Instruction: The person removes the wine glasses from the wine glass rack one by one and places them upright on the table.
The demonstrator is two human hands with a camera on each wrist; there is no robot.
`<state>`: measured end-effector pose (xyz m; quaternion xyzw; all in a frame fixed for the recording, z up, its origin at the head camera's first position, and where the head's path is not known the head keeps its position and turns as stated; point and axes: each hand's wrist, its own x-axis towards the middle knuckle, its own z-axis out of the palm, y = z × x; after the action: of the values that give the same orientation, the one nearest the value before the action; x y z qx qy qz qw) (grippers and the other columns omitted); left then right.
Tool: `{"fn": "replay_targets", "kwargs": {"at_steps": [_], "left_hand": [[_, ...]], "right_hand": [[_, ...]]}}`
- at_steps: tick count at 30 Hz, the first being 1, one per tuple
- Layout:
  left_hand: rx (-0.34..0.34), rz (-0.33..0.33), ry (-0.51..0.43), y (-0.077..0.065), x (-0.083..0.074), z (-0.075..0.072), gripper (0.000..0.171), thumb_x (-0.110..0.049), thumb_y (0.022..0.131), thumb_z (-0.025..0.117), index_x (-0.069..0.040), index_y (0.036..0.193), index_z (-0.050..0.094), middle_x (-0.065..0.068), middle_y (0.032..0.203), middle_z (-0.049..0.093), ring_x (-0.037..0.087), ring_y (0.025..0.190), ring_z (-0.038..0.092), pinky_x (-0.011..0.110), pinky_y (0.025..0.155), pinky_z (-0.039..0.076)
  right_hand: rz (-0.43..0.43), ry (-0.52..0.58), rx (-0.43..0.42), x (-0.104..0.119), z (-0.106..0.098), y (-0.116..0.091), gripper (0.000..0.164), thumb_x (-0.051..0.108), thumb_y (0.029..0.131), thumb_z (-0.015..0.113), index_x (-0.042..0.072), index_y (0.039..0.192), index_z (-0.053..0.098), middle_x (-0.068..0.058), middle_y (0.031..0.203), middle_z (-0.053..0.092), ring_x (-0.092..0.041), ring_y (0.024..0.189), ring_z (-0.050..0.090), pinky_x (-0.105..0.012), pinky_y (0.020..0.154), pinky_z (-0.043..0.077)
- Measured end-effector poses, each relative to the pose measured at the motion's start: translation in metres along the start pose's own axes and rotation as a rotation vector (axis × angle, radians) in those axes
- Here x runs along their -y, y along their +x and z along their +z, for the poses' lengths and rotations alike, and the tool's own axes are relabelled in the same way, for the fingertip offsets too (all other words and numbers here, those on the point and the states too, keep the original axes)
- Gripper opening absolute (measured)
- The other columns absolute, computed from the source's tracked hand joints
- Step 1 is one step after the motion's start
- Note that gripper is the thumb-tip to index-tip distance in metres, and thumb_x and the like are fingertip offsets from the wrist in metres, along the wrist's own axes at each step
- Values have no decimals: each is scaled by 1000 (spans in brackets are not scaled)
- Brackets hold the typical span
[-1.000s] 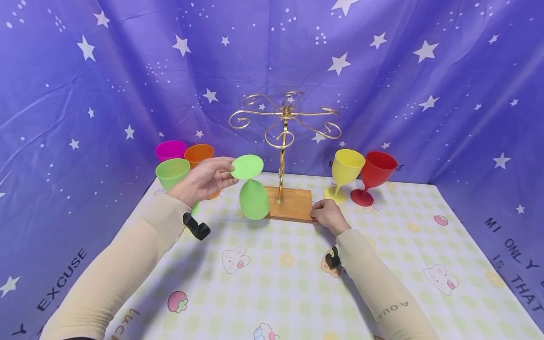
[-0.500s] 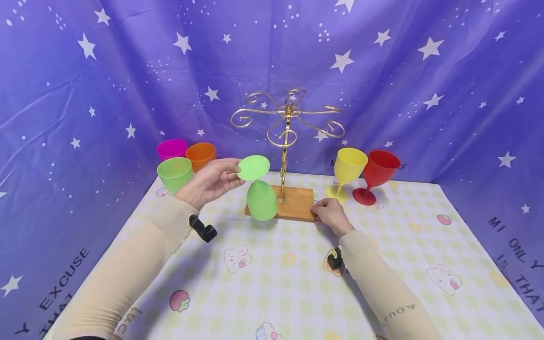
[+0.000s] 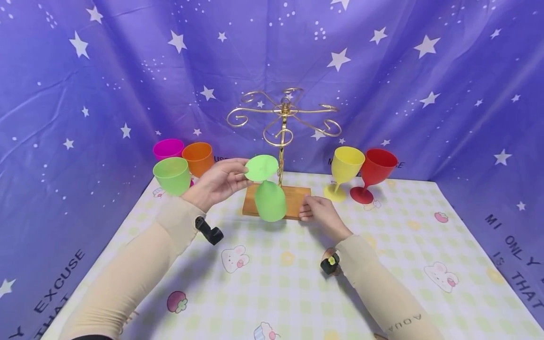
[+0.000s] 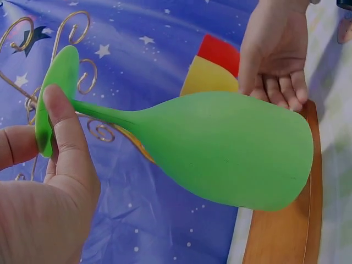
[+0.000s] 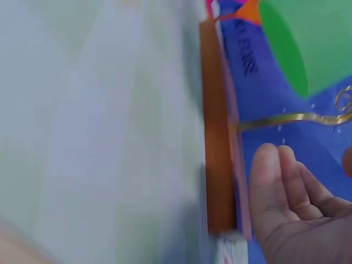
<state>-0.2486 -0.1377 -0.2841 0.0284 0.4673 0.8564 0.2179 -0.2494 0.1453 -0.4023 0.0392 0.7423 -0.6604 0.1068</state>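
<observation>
My left hand point(image 3: 218, 184) pinches the round foot of a light green plastic goblet point(image 3: 270, 200) between thumb and fingers. The goblet hangs upside down, bowl lowest, in front of a gold metal stand point(image 3: 285, 108) with curled arms on top. In the left wrist view its stem and bowl point(image 4: 225, 148) stretch across the picture, overlapping the wooden base point(image 4: 275, 236). Beside the right end of that wooden base point(image 3: 296, 198), my right hand point(image 3: 325, 215) has its fingers loosely extended, nothing held. The right wrist view shows those fingers point(image 5: 267, 170) apart from the base's edge.
Upright at the left stand a magenta cup point(image 3: 168, 148), an orange cup point(image 3: 198, 159) and another green one point(image 3: 172, 175). A yellow goblet point(image 3: 347, 165) and a red goblet point(image 3: 378, 167) stand at the right. A starry blue curtain point(image 3: 272, 47) backs the checked tablecloth point(image 3: 289, 293).
My left hand has carried the inverted green goblet to the right, in front of the stand's base. My right hand has loosened from the base's right corner and shifted slightly left.
</observation>
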Motion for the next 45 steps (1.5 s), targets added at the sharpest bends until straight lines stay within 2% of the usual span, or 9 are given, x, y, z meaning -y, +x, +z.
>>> {"fn": "replay_targets", "kwargs": {"at_steps": [5, 9, 14, 20, 24, 30, 33, 39, 45], "left_hand": [[20, 5, -17, 1, 4, 1, 24, 10, 91, 45, -1, 97, 65, 12, 97, 63, 21, 82, 60, 29, 75, 55], [37, 17, -29, 2, 8, 0, 25, 9, 91, 44, -1, 97, 65, 12, 98, 61, 21, 83, 60, 28, 76, 55], [55, 20, -41, 3, 13, -1, 25, 9, 91, 42, -1, 99, 64, 11, 97, 61, 21, 82, 59, 28, 75, 54], [48, 9, -26, 2, 19, -5, 23, 9, 92, 43, 1, 106, 58, 11, 99, 61, 20, 84, 58, 28, 77, 54], [31, -13, -38, 1, 23, -11, 22, 9, 92, 43, 3, 110, 55, 11, 97, 63, 20, 84, 59, 28, 76, 54], [36, -33, -50, -1, 31, -19, 24, 8, 93, 43, 2, 114, 53, 10, 96, 63, 18, 78, 58, 26, 74, 54], [15, -48, -58, -3, 36, -23, 24, 7, 93, 44, 1, 114, 53, 9, 94, 64, 17, 77, 59, 26, 74, 54], [-8, -62, -32, -2, 47, -28, 23, 6, 94, 44, 2, 116, 49, 7, 93, 64, 16, 78, 61, 26, 76, 53], [-18, -71, 10, -1, 57, -31, 19, 3, 94, 46, 1, 112, 52, 7, 92, 63, 17, 81, 61, 29, 78, 53]], "right_hand": [[104, 258, 177, 2, 8, -6, 55, 36, 103, 37, -13, 126, 44, -16, 99, 65, -24, 90, 66, -43, 95, 46], [147, 457, 299, 0, 9, -10, 58, 36, 104, 33, -13, 134, 35, -16, 104, 65, -26, 98, 65, -44, 101, 41], [156, 617, 319, -4, 9, -12, 51, 30, 104, 35, -12, 132, 35, -18, 104, 66, -28, 102, 64, -41, 97, 45], [167, 779, 280, -8, 8, -16, 20, 15, 101, 45, 0, 113, 48, -16, 106, 61, -28, 106, 61, -41, 99, 43], [141, 814, 306, -9, 4, -19, 16, 8, 100, 45, 2, 113, 52, -15, 111, 61, -26, 109, 59, -39, 101, 42], [107, 896, 315, -6, -2, -25, 13, 2, 99, 45, 4, 102, 57, -11, 103, 66, -21, 102, 63, -39, 95, 47], [93, 939, 307, -2, -6, -29, 11, 2, 98, 46, 4, 100, 57, -10, 101, 67, -20, 100, 64, -40, 93, 48], [61, 946, 320, 5, -17, -35, 20, 1, 98, 47, -1, 115, 56, -14, 113, 64, -22, 108, 62, -41, 96, 46], [36, 904, 310, 10, -27, -40, 22, -1, 97, 47, -1, 117, 58, -13, 118, 62, -22, 110, 60, -42, 96, 46]]}}
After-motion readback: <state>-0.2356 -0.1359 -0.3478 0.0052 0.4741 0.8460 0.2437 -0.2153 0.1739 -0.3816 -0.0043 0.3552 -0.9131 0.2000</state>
